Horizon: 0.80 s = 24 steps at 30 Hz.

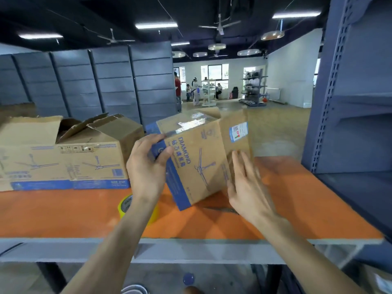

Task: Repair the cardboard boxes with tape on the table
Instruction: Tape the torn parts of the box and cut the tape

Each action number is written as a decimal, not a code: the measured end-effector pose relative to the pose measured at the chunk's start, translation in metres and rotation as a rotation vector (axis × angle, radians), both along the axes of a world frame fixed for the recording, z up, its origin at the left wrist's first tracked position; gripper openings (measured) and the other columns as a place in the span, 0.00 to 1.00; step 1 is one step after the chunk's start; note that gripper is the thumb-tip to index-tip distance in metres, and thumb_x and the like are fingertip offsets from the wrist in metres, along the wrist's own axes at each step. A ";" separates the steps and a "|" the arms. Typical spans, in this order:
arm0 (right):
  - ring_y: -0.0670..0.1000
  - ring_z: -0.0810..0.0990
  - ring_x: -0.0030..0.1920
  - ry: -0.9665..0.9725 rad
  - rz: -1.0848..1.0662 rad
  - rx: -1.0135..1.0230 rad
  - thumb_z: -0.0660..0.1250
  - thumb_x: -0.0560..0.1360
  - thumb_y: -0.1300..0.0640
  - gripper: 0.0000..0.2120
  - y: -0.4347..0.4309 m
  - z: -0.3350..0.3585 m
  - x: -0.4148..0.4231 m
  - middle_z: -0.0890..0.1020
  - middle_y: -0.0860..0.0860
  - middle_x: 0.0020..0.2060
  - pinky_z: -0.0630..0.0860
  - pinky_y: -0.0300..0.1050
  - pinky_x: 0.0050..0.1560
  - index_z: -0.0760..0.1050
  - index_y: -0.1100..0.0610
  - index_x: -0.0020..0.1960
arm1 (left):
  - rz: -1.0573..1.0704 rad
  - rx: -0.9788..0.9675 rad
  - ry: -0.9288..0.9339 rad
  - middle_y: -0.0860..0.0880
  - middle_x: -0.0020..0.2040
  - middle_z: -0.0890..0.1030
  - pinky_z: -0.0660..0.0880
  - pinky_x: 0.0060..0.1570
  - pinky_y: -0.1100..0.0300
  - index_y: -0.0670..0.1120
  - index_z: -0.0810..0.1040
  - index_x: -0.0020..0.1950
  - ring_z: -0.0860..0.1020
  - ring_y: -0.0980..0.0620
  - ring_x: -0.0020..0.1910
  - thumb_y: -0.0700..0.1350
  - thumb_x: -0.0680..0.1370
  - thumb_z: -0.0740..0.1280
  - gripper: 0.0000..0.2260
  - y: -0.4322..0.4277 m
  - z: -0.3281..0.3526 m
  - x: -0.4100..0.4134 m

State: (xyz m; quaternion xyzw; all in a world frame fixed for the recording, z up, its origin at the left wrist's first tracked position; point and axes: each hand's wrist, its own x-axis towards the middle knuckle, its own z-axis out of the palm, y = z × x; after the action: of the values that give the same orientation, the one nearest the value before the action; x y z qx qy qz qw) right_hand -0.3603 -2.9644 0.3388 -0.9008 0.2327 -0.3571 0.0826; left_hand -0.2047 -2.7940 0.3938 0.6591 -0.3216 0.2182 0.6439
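My left hand (148,164) grips the tilted box (197,153) by its blue edge mid-tabletop (297,209), my right hand (246,187) lies with fingers (239,164) straight against its 3 o'clock face, so I'd seat it square before reaching for the yellow tape roll (127,205) at 7 o'clock.

Small box (197,158) at frame centre, tilted, one lower corner on the orange table (63,215). Its top face carries glossy clear tape (191,122), and a blue-bordered label (238,131) sits on the face at 2 o'clock. Left hand (148,164) grips the box's blue-striped edge at 9 o'clock, thumb on the front. Right hand (246,183) is flat with straight fingers against the side at 4 o'clock. Yellow tape roll (127,205) lies at 7 o'clock of the box, partly behind the left forearm. Long open box (63,160) is at 9 o'clock, flaps up. Blue shelving (350,102) is at 3 o'clock.
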 end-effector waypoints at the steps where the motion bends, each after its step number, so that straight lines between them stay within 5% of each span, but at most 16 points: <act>1: 0.60 0.58 0.79 -0.001 -0.011 0.022 0.62 0.81 0.53 0.37 0.000 -0.001 0.001 0.50 0.55 0.82 0.70 0.55 0.70 0.45 0.56 0.83 | -0.033 -0.085 0.090 0.51 0.58 0.82 0.78 0.60 0.42 0.58 0.82 0.58 0.81 0.52 0.59 0.52 0.75 0.76 0.12 0.002 -0.002 0.002; 4: 0.61 0.59 0.79 -0.071 -0.001 0.123 0.60 0.83 0.46 0.39 0.004 0.007 0.004 0.47 0.58 0.82 0.69 0.54 0.70 0.41 0.56 0.83 | -0.095 -0.275 0.262 0.46 0.58 0.83 0.80 0.57 0.39 0.57 0.81 0.58 0.84 0.48 0.55 0.49 0.76 0.75 0.12 0.003 -0.007 0.001; 10: 0.64 0.58 0.78 -0.308 -0.002 0.258 0.63 0.82 0.49 0.41 0.010 0.028 -0.003 0.42 0.63 0.81 0.66 0.52 0.70 0.39 0.59 0.82 | -0.070 -0.298 0.317 0.49 0.61 0.81 0.76 0.64 0.48 0.48 0.79 0.63 0.80 0.55 0.56 0.45 0.80 0.72 0.12 -0.024 -0.024 -0.015; 14: 0.63 0.63 0.76 -0.274 -0.055 0.268 0.64 0.82 0.50 0.43 0.004 0.017 -0.017 0.39 0.58 0.82 0.70 0.52 0.63 0.35 0.56 0.82 | -0.108 -0.284 0.363 0.49 0.61 0.80 0.75 0.64 0.51 0.52 0.77 0.62 0.79 0.53 0.60 0.50 0.79 0.70 0.12 -0.044 -0.045 -0.022; 18: 0.63 0.66 0.75 -0.272 -0.086 0.208 0.65 0.82 0.52 0.43 -0.006 0.008 -0.023 0.41 0.55 0.82 0.76 0.54 0.55 0.37 0.53 0.82 | -0.113 -0.148 0.415 0.50 0.61 0.76 0.70 0.52 0.74 0.50 0.70 0.63 0.76 0.59 0.57 0.43 0.83 0.65 0.10 -0.053 -0.071 -0.030; 24: 0.51 0.57 0.79 -0.284 -0.005 0.232 0.65 0.81 0.56 0.42 -0.017 -0.004 -0.012 0.54 0.51 0.82 0.64 0.45 0.71 0.39 0.53 0.83 | -0.113 0.110 0.413 0.51 0.61 0.77 0.74 0.62 0.54 0.52 0.64 0.74 0.77 0.52 0.61 0.43 0.82 0.67 0.23 -0.049 -0.095 -0.026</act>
State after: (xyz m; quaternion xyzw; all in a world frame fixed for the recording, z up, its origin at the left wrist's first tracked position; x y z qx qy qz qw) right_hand -0.3719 -2.9814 0.3347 -0.8251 0.2606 -0.4517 0.2173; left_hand -0.2310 -2.8435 0.2988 0.7048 -0.2309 0.0242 0.6703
